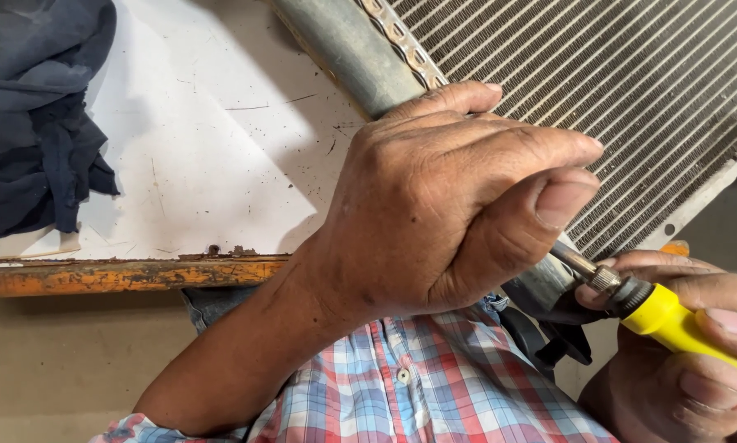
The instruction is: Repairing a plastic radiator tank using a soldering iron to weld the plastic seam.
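- The left hand (446, 197) is clenched around the grey side tank (360, 53) of a finned radiator (615, 90), thumb pressed forward, evidently to steady the unit against tool pressure.
- The right hand (680, 361) grasps the yellow handle of a screwdriver (668, 316), fingers wrapped tight; its metal shaft angles up and left beneath the left thumb.
- The tip is hidden behind the left hand; it appears to meet the tank's lower end, but contact cannot be confirmed.
- The radiator lies tilted over a white table (221, 148) with a rusty orange edge, overhanging toward the person.
- A dark blue cloth (36, 115) sits at the table's far left, well apart.
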